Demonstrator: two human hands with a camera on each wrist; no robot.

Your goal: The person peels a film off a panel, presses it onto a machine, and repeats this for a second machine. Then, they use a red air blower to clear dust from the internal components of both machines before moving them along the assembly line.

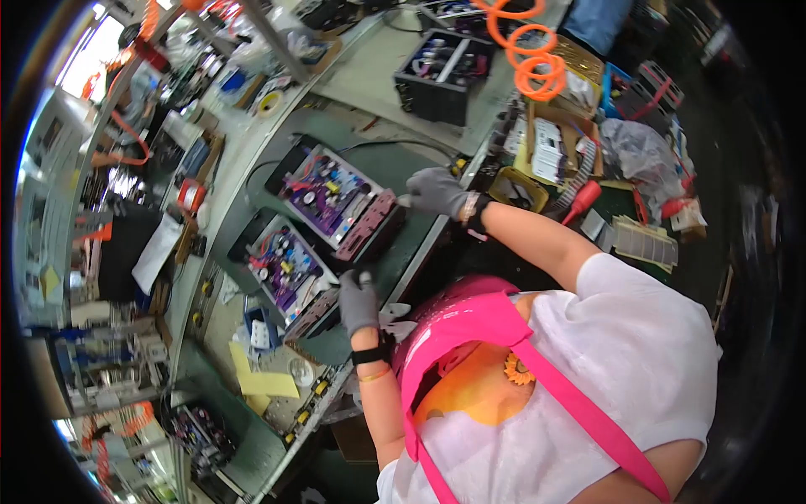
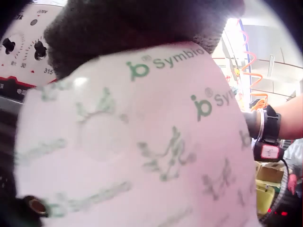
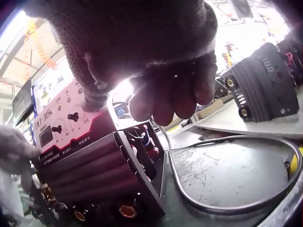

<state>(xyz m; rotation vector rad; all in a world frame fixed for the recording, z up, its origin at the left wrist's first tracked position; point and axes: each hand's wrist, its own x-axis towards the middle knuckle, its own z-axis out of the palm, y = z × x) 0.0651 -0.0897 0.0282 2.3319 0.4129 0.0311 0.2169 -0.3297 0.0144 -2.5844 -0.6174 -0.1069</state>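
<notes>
Two open-topped welding machines lie side by side, the far one [image 1: 332,197] and the near one [image 1: 285,273], with boards and wires showing inside. My gloved left hand [image 1: 359,302] is by the left end of the far machine's front panel [image 3: 64,118], which has knobs. From this hand hangs a white protective film [image 2: 142,137] with green "Symbio" print, filling much of the left wrist view. The gloved right hand [image 1: 438,191] is at the panel's other end, its thumb over the panel corner and its fingers bent beside the open side. I cannot tell whether they grip it.
Another black machine [image 1: 441,80] stands farther along the bench. A grey cable [image 3: 213,208] loops over the bench top. Orange coiled hose [image 1: 537,71] hangs above. Cartons [image 1: 558,143], a yellow tray [image 1: 519,191] and a red-handled tool [image 1: 583,200] are at the right.
</notes>
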